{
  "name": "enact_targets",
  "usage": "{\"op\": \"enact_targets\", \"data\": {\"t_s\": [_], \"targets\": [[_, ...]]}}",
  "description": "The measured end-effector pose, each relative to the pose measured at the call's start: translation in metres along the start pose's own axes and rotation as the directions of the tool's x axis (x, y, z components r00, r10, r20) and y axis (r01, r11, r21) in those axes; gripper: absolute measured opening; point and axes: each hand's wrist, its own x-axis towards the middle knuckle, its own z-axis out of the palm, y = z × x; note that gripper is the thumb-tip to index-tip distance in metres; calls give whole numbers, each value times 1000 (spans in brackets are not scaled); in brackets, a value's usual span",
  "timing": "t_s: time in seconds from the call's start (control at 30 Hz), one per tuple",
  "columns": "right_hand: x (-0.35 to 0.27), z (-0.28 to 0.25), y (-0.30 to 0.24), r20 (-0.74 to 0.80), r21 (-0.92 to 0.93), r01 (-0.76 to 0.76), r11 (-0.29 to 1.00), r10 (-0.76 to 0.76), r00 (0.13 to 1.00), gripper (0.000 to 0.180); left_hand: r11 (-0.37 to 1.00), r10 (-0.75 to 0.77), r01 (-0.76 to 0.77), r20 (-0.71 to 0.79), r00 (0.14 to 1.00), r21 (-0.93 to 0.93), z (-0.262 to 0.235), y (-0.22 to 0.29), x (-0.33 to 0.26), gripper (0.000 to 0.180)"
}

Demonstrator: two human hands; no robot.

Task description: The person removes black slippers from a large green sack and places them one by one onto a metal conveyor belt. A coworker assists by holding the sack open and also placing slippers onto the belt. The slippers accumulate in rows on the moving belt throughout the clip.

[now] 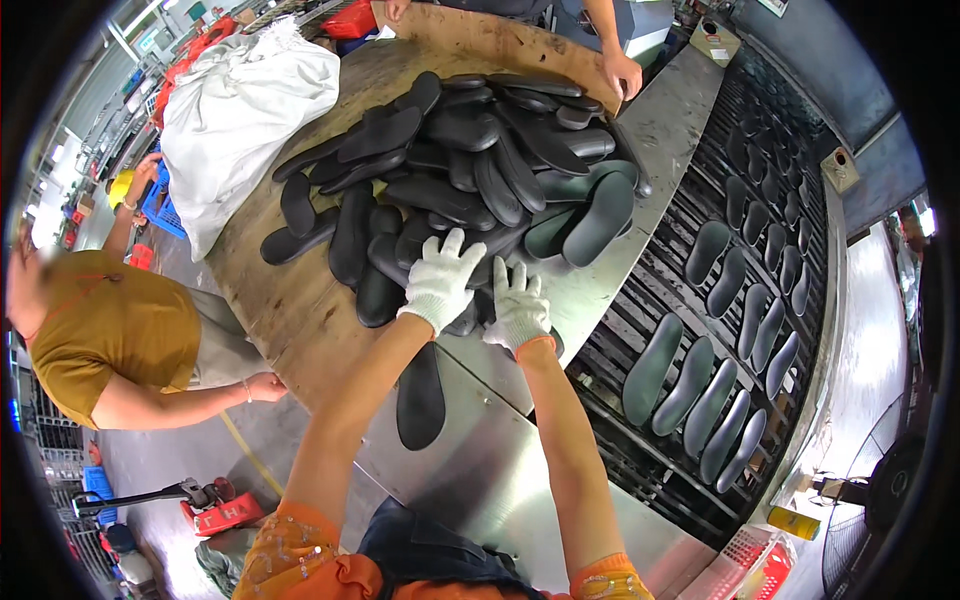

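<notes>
Both my hands wear white knit gloves and reach to the near edge of a heap of black shoe soles (460, 150). Spread over the soles at the front of the heap is my left hand (440, 280), its fingers stretched out. Just to its right, my right hand (519, 305) also has its fingers apart, over the soles at the heap's front right. Whether either palm touches a sole is hidden. One black sole (421, 400) lies below my left wrist on the metal tabletop (480, 440). A greenish-black sole (601, 218) tops the heap's right side.
On the right, a slatted conveyor (640, 290) carries spaced rows of soles. A white sack (245, 110) stands on the wooden board (290, 310) at left. Another person in a mustard shirt (120, 330) stands left; another's hand (622, 75) rests at the far edge.
</notes>
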Motion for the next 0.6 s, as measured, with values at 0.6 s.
{"op": "enact_targets", "data": {"t_s": [0.6], "targets": [[-177,123,-55,-180,437,-134,890,232,956,73,-92,-355,342,352,866,-935,49,-65,-160,52]]}}
